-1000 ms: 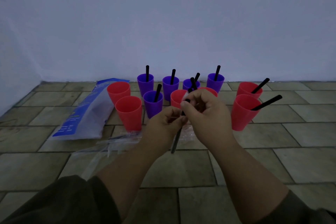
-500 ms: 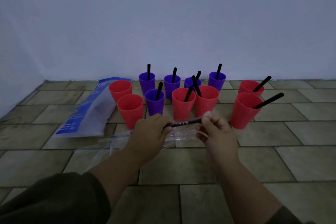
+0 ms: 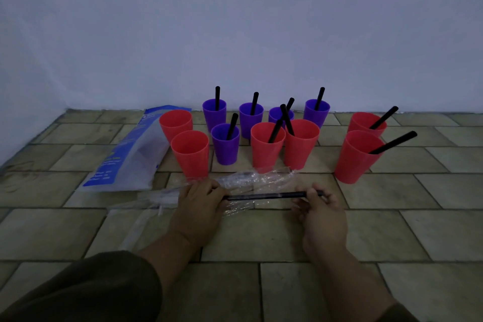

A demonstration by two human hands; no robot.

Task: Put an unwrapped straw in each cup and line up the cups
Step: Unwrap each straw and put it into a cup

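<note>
A black straw (image 3: 264,195) lies level between my hands, low over the tiled floor. My left hand (image 3: 200,204) holds its left end together with a clear wrapper. My right hand (image 3: 320,210) pinches the right end. Behind them stand several purple cups (image 3: 225,149) and red cups (image 3: 266,151), most with a black straw inside. Two red cups at the left, one (image 3: 190,155) in front and one (image 3: 175,123) behind, hold no straw.
A blue and white plastic bag (image 3: 125,162) lies on the floor left of the cups. Crumpled clear wrappers (image 3: 251,178) lie in front of the cups and toward the left (image 3: 156,200). A pale wall rises right behind the cups.
The straw has turned from upright to level and my hands have drawn apart along it. Both hands have dropped lower, away from the cups.
</note>
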